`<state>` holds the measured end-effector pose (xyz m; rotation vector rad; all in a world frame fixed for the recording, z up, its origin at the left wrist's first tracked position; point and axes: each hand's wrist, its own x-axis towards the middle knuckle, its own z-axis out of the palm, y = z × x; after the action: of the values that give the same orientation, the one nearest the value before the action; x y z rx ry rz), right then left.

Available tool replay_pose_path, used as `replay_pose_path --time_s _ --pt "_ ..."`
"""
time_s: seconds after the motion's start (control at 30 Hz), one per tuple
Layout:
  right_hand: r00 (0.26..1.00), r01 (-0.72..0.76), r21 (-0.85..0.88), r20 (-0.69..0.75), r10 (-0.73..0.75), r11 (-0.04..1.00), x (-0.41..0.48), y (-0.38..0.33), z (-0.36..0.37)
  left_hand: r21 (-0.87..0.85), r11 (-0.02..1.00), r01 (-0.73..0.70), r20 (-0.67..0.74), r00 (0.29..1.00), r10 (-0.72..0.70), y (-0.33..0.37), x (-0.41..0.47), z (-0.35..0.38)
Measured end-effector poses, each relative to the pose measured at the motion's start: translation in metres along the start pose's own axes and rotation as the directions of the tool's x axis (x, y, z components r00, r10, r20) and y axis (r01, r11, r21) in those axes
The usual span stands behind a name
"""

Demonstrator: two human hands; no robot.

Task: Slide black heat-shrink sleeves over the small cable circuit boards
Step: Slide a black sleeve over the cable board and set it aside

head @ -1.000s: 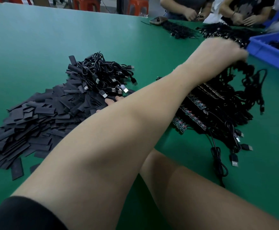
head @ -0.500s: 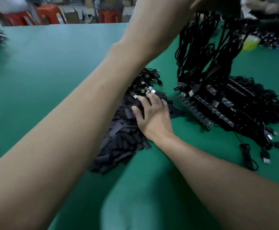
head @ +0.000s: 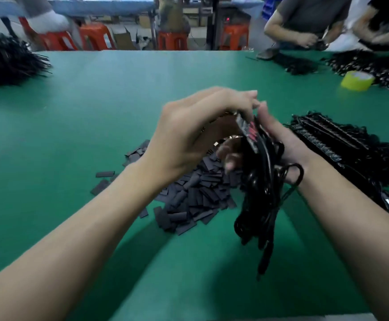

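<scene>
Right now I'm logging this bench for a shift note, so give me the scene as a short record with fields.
surface: green table
left hand: raised, fingers at the top of the bundle
right hand: holding a bundle of black cables with small boards
sleeves: loose pile of black heat-shrink sleeves under the hands
stock: stack of cables with boards to the right
other: yellow tape roll far right
sleeve on a board: cannot tell, blurred

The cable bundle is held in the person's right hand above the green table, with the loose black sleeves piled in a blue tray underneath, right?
Not quite. The head view shows the loose black sleeves lying straight on the green table, not in a tray. The rest holds: the right hand grips the cable bundle above the table.
</scene>
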<state>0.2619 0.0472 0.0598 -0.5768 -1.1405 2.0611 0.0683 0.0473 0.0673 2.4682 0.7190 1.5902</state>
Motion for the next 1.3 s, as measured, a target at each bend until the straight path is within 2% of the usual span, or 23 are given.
replay_pose_path --time_s 0.07,0.13,0.2,0.27,0.33,0.4,0.43,0.47,0.5,0.57,0.63,0.7,0.77,0.87,0.97,1.03,1.1,1.2,1.23,1.3 --pt "1.0 -0.002 0.022 0.022 0.002 1.0 -0.006 0.002 0.006 -0.152 0.986 -0.061 0.044 0.997 0.068 -0.004 -0.009 -0.005" --pt "0.998 0.032 -0.06 -0.053 -0.035 0.998 -0.01 0.005 0.011 -0.111 0.992 -0.059 -0.023 0.998 0.056 -0.003 -0.018 -0.005" --pt "0.984 0.017 -0.175 -0.171 -0.047 0.984 -0.013 0.01 0.015 -0.156 0.984 0.081 -0.046 0.995 -0.089 -0.007 -0.033 -0.002" --pt "0.964 -0.014 -0.23 -0.262 -0.048 0.973 -0.018 0.012 0.018 -0.217 0.939 0.267 -0.019 0.96 -0.278 -0.009 -0.052 0.002" --pt "0.941 -0.031 -0.229 -0.335 -0.049 0.973 -0.024 0.015 0.021 -0.314 0.826 0.468 0.035 0.875 -0.483 -0.011 -0.068 -0.001" --pt "0.899 -0.058 -0.233 -0.434 -0.05 0.971 -0.028 0.018 0.019 -0.431 0.644 0.632 0.158 0.755 -0.636 -0.012 -0.078 -0.003" --pt "0.87 -0.076 -0.232 -0.49 -0.049 0.97 -0.029 0.021 0.017 -0.501 0.523 0.689 0.249 0.694 -0.676 -0.01 -0.081 -0.002" --pt "0.841 -0.096 -0.218 -0.539 -0.038 0.971 -0.03 0.024 0.015 -0.54 0.447 0.713 0.318 0.665 -0.676 -0.008 -0.082 -0.002" --pt "0.818 -0.112 -0.204 -0.574 -0.026 0.973 -0.031 0.027 0.013 -0.563 0.414 0.715 0.375 0.667 -0.643 -0.008 -0.082 -0.001" --pt "0.787 -0.126 -0.183 -0.617 -0.014 0.975 -0.032 0.036 0.013 -0.529 0.443 0.724 0.428 0.679 -0.597 -0.009 -0.08 0.003" --pt "0.77 -0.107 -0.2 -0.636 -0.046 0.974 -0.034 0.041 0.013 -0.505 0.433 0.747 0.412 0.649 -0.64 -0.014 -0.079 0.008" --pt "0.774 -0.07 -0.274 -0.622 -0.121 0.959 -0.037 0.044 0.015 -0.557 0.344 0.755 0.408 0.611 -0.679 -0.017 -0.078 0.01" --pt "0.776 -0.024 -0.324 -0.602 -0.187 0.946 -0.04 0.045 0.018 -0.62 0.278 0.734 0.414 0.607 -0.679 -0.018 -0.079 0.012" --pt "0.764 0.046 -0.313 -0.601 -0.236 0.949 -0.041 0.05 0.023 -0.657 0.251 0.711 0.403 0.613 -0.68 -0.017 -0.078 0.013" --pt "0.697 0.091 -0.267 -0.672 -0.252 0.96 -0.036 0.057 0.025 -0.642 0.237 0.729 0.381 0.571 -0.727 -0.016 -0.078 0.013" --pt "0.669 0.126 -0.195 -0.708 -0.229 0.973 -0.031 0.064 0.026 -0.646 0.235 0.726 0.388 0.578 -0.718 -0.016 -0.077 0.013" --pt "0.69 0.134 -0.138 -0.697 -0.193 0.981 -0.029 0.07 0.027 -0.65 0.223 0.727 0.407 0.58 -0.706 -0.017 -0.076 0.012" --pt "0.749 0.114 -0.097 -0.646 -0.149 0.989 -0.029 0.068 0.02 -0.642 0.187 0.744 0.426 0.548 -0.719 -0.017 -0.073 0.012" --pt "0.747 0.114 -0.123 -0.644 -0.166 0.986 -0.03 0.061 0.016 -0.641 0.176 0.747 0.427 0.537 -0.727 -0.016 -0.072 0.012" --pt "0.676 0.086 -0.367 -0.661 -0.325 0.926 -0.035 0.039 0.009 -0.648 0.16 0.745 0.42 0.524 -0.741 -0.014 -0.071 0.012"
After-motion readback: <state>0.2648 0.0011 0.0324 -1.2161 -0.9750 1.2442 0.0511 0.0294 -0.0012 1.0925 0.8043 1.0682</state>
